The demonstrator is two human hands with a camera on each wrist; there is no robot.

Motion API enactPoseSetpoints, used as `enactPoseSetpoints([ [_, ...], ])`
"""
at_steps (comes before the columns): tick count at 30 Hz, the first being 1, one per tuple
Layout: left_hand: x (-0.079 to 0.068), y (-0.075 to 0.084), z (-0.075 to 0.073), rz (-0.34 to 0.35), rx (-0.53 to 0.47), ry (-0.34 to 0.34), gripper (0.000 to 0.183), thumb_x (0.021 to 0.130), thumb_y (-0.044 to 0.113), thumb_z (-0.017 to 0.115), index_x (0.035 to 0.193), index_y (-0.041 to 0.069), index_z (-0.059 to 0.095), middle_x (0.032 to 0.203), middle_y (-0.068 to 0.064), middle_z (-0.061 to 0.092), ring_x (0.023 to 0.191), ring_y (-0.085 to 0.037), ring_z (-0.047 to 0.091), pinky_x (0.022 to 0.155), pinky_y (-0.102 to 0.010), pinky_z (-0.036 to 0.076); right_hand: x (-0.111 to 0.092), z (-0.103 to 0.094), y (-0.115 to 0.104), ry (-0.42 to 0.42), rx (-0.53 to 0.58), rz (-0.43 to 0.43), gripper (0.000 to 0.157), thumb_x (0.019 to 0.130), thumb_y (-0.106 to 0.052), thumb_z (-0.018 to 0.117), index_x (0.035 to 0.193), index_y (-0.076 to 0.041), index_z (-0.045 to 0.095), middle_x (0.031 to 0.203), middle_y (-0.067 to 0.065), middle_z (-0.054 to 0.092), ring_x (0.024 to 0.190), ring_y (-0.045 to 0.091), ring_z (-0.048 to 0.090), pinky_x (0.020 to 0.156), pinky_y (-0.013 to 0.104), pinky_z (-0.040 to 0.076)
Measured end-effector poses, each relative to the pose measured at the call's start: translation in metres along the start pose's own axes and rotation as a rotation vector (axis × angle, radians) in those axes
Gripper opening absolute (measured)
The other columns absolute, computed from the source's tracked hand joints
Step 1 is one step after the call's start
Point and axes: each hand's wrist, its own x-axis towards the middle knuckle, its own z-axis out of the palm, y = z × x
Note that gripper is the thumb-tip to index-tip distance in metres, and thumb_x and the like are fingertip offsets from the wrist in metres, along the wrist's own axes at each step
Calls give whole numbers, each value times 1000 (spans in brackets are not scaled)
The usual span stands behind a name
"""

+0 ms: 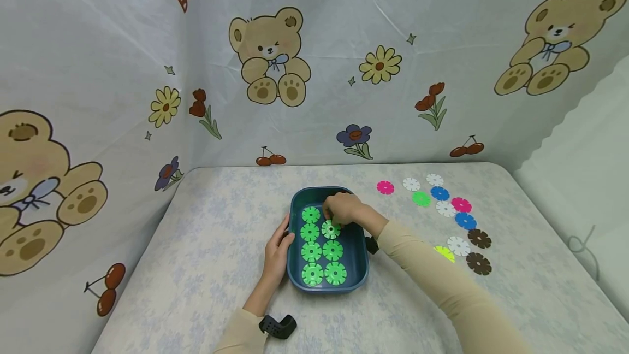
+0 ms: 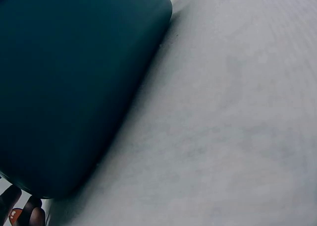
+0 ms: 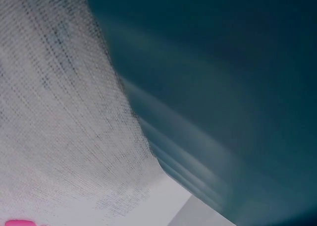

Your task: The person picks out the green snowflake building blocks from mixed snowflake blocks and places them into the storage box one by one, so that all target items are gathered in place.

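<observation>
A dark blue-green tray (image 1: 352, 277) stands on the table, holding two columns of green notched plastic discs (image 1: 312, 273). My left hand (image 1: 276, 253) rests along the tray's left side, its thumb at the rim and its fingers extended against the outer wall. In the left wrist view, dark fingertips (image 2: 33, 208) show beside the tray's corner. Reaching over the right rim, my right hand (image 1: 345, 209) is inside the tray with bent fingers, pinching a pale green notched disc (image 1: 331, 229) in the right column. The right wrist view shows only the tray wall (image 3: 208, 87) close up.
Right of the tray lie loose notched discs: pink (image 1: 385, 187), white (image 1: 459, 246), blue (image 1: 465, 220), brown (image 1: 479, 264), one green (image 1: 421, 199) and a yellow one (image 1: 444, 253) partly behind my right sleeve. A bear-print cloth (image 1: 324, 113) hangs behind the table.
</observation>
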Motion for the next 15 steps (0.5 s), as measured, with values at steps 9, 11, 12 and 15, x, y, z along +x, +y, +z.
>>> enactPoseSetpoints([
  [9, 1, 1, 0, -10, 11, 8, 50, 101, 21, 50, 149, 25, 43, 154, -1, 42, 131, -23, 47, 101, -26, 40, 1, 3, 1, 23, -27, -5, 15, 83, -7, 74, 75, -17, 68, 57, -4, 56, 51, 11, 54, 56, 29, 41],
  [11, 1, 0, 0, -8, 14, 8, 49, 101, 21, 50, 149, 25, 43, 154, -1, 42, 130, -23, 47, 102, -28, 40, 1, 3, 0, 26, -32, -5, 15, 83, -7, 74, 74, -17, 67, 58, -4, 56, 51, 11, 53, 56, 28, 41],
  [12, 1, 1, 0, -9, 12, 8, 49, 101, 21, 51, 149, 26, 43, 153, -1, 42, 130, -23, 48, 102, -29, 40, 1, 4, 0, 27, -36, -5, 15, 83, -7, 74, 74, -17, 67, 58, -4, 56, 51, 11, 53, 56, 28, 40],
  [15, 0, 1, 0, -5, 6, 5, 49, 101, 21, 51, 149, 25, 43, 153, -2, 42, 130, -24, 48, 102, -29, 40, 1, 4, 0, 31, -39, -6, 16, 83, -7, 74, 73, -18, 67, 58, -4, 56, 51, 12, 53, 55, 28, 40],
])
